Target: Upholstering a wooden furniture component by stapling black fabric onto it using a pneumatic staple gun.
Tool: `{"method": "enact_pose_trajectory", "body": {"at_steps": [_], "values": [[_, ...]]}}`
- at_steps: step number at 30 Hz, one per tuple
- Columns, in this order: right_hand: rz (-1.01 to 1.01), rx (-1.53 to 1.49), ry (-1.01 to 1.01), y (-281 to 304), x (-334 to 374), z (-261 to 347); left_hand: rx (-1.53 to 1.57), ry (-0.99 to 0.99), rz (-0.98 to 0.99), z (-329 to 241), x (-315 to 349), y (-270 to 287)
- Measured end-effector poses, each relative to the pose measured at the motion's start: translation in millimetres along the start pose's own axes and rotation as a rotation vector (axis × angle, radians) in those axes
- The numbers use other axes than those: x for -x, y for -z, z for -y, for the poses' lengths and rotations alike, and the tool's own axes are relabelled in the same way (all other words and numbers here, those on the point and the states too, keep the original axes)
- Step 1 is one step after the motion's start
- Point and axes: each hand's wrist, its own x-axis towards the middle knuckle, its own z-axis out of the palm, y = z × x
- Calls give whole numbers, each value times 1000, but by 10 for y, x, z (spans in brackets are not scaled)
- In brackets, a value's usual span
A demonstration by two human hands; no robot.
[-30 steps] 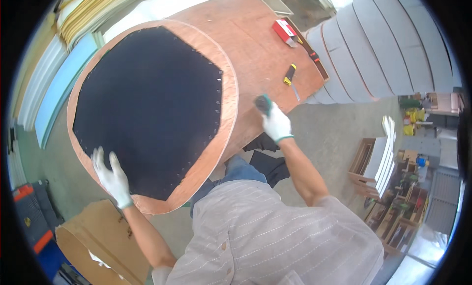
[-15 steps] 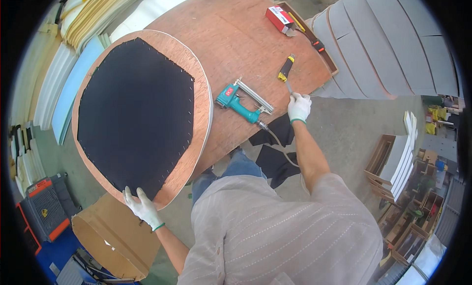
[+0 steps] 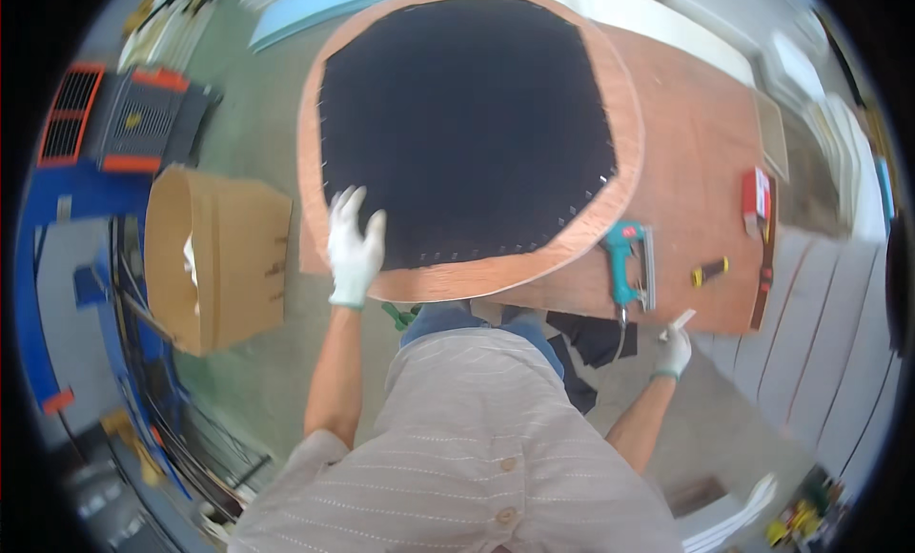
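Note:
A round wooden panel (image 3: 457, 284) with a pale rim lies on the table. Black cloth (image 3: 467, 124) covers its middle, edged with staples. At the panel's near left, my left hand (image 3: 355, 248), in a white glove with a green cuff, has its fingers spread over the panel's border and the cloth. My gloved right hand (image 3: 673, 351) is closed at the table's near right edge. A small pale flat strip (image 3: 683, 319) sticks out of its fingers; its kind is unclear. Nearby lie a teal staple gun (image 3: 624, 262) and a yellow-and-black utility knife (image 3: 710, 272).
The brown table (image 3: 691, 172) carries a red-and-white box (image 3: 756, 198) at its right. An air hose (image 3: 623, 338) drops from the staple gun. Black cloth scraps (image 3: 600, 338) lie on the floor. A cardboard box (image 3: 243, 257) stands at left, grey wrapped rolls (image 3: 810, 324) at right.
The view has swung left, bringing the panel to the middle. My left hand has spread its fingers further over the panel. My right hand is farther from the knife, with the pale strip showing.

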Motion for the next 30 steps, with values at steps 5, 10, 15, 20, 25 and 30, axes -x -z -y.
{"method": "enact_pose_trajectory", "body": {"at_steps": [5, 10, 15, 20, 25, 30], "values": [[-54, -246, 159, -636, 784, 742, -114, -252, -27, 259, -867, -79], [236, -321, 417, -1401, 1395, 1375, -368, -210, 80, 650, -1625, -447], [423, -516, 180, -2978, 2166, 1962, -387, -211, 130, 823, -1725, -586], [650, -55, 289, -4505, 2421, 2319, -354, -209, 129, 890, -1758, -445], [663, 651, 1203, -5908, 2385, 2450, -212, -116, -24, 999, -1792, -486], [648, 1127, 1826, -6730, 2484, 2661, -68, -9, -184, 1072, -1743, -538]]}}
